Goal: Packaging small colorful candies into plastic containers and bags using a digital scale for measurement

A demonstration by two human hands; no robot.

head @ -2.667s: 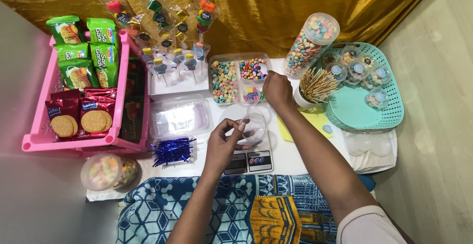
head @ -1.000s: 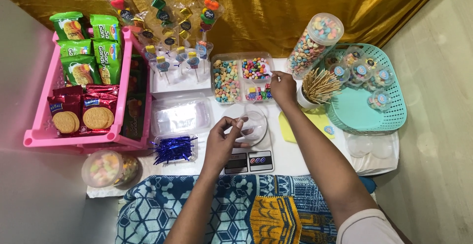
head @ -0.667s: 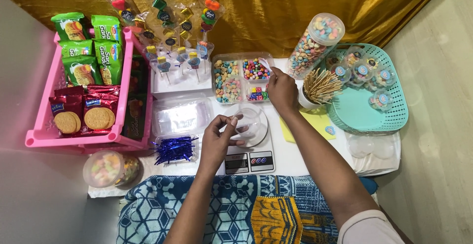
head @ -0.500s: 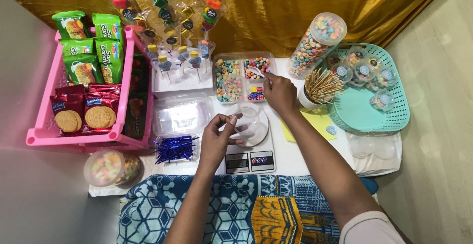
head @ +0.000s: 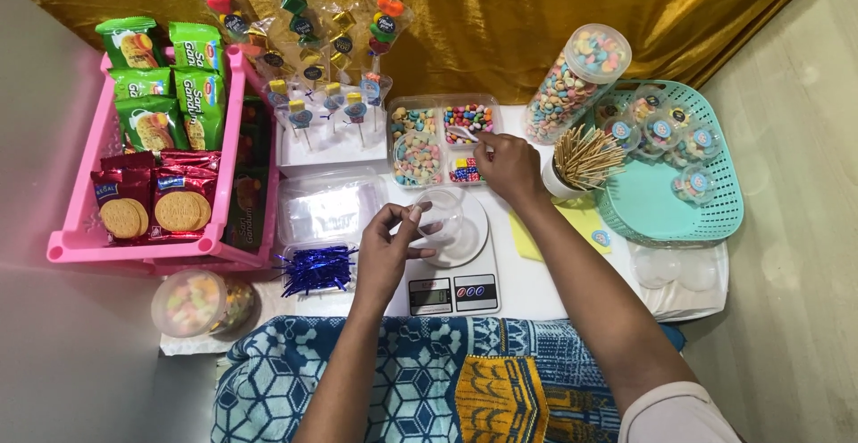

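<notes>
Head view: clear plastic cup (head: 441, 213) tilted on white kitchen scale (head: 451, 278), pinched at its rim by left hand (head: 389, 251). Right hand (head: 508, 166) beyond scale, fingers closed on small white scoop (head: 461, 132) over divided candy tray (head: 440, 142).

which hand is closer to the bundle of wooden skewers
Right. The right hand is over the divided candy tray, just left of the skewers. The left hand is farther off, holding the clear cup on the scale.
</notes>
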